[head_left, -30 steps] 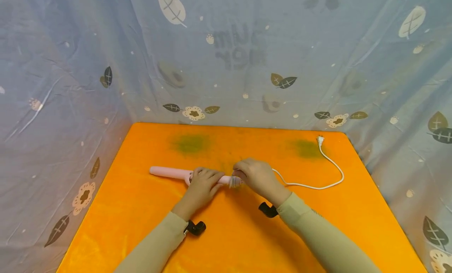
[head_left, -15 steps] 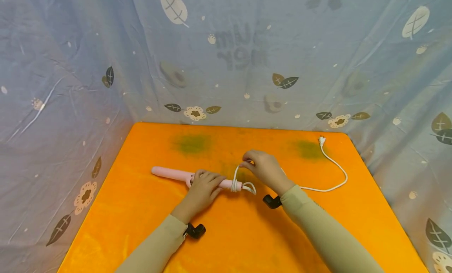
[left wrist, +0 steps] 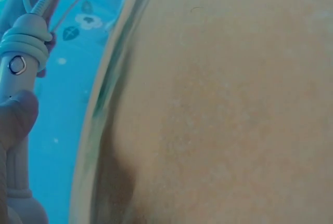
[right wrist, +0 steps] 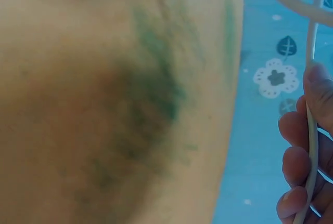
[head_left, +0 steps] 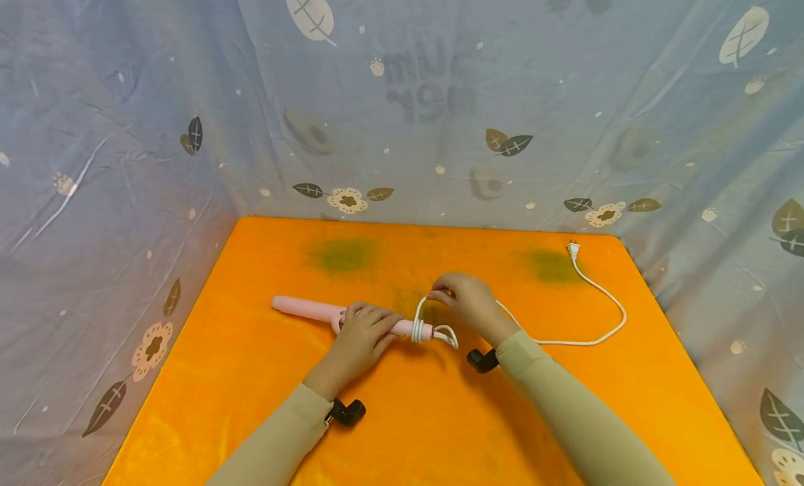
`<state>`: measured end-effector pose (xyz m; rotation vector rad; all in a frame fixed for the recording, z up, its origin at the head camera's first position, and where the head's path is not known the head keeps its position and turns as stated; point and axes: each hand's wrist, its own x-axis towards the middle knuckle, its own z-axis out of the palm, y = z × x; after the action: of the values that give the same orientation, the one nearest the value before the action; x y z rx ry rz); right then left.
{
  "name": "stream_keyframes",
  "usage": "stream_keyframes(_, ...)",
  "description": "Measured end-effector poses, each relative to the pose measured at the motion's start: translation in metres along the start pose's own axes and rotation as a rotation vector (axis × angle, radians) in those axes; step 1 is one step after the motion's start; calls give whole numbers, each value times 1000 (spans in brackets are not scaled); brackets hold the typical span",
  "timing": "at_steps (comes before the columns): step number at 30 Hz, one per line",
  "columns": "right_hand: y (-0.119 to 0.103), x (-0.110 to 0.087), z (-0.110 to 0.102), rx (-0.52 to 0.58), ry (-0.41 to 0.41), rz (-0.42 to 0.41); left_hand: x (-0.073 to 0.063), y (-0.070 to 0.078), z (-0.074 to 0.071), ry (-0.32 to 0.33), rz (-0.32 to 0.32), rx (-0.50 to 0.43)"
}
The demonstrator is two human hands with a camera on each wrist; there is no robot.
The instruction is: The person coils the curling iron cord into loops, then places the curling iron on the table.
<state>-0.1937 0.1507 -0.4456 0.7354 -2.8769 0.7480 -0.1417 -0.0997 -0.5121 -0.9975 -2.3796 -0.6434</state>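
A pink curling iron [head_left: 309,309] lies over the table, its barrel pointing left. My left hand [head_left: 359,336] grips its handle [left wrist: 20,81]; in the left wrist view the thumb lies along it below a round button. Several turns of white cord [head_left: 417,330] are wound round the handle's end, and a small loop of cord sticks out beyond them. My right hand [head_left: 467,304] pinches the cord a little above and right of the handle. Across the right hand's fingers [right wrist: 296,166], in the right wrist view, the cord [right wrist: 312,130] runs lengthwise under the thumb.
The rest of the cord [head_left: 590,343] curves over the right side of the orange table [head_left: 402,430] to a white two-pin plug [head_left: 574,250] near the back edge. Patterned blue-grey curtains [head_left: 402,109] enclose the table at the back and both sides.
My right hand has drawn up and right from the handle's end, pulling a length of cord out, then dipped slightly. The wound turns now show clearly. The left hand stays on the handle.
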Motion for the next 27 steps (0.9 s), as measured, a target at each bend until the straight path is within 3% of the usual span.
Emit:
stream_keyframes(11,7,-9,24,144,-105,105,2,0,-4,55,1,-20)
stream_keyframes(19,2,-24,35,144,-42,-39,12,-2,-11,131,-41,-15)
stream_keyframes(27,-5,-36,52,0,43,-122,22,-2,-13,162,-104,-12)
